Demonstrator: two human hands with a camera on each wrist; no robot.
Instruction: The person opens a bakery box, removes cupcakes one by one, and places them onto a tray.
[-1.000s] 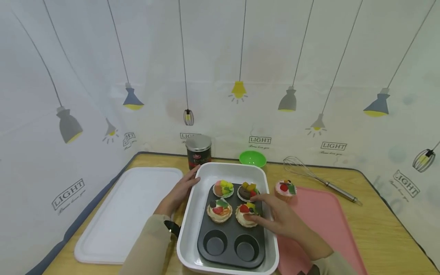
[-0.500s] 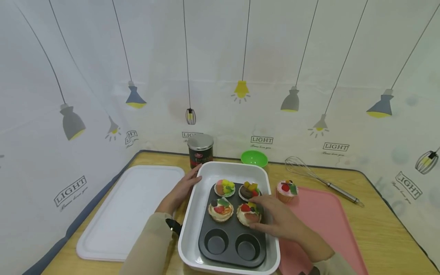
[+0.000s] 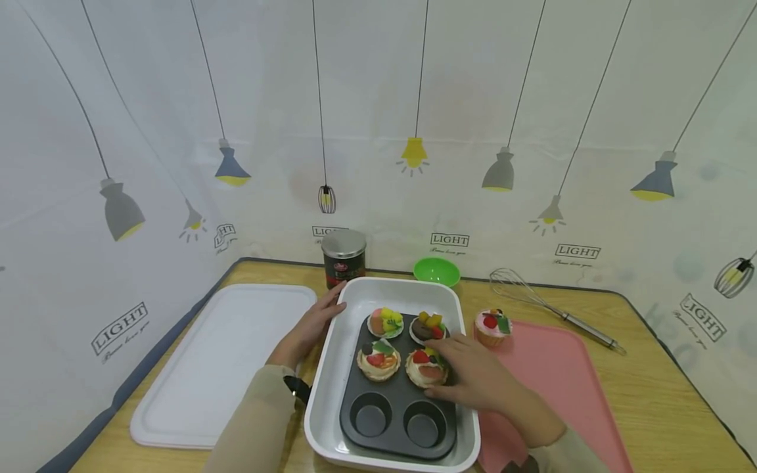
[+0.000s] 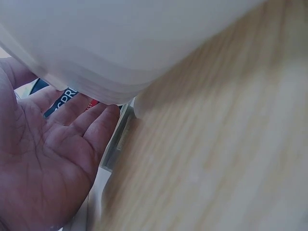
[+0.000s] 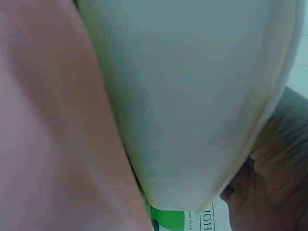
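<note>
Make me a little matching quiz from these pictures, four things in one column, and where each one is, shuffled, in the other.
1. Muffin tin
2. Left hand
3. Right hand
4. Whisk

A. Over a cream pastry
B. On the wooden table, beyond the pink tray
C. Inside the white pan
D. At the pan's left rim

Pairs: 1-C, 2-D, 3-A, 4-B

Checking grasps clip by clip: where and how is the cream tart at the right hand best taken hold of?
Probably grip the cream tart from above, at opposite edges of its round rim: the muffin tin hides its lower part, and fruit crowds its top.
</note>
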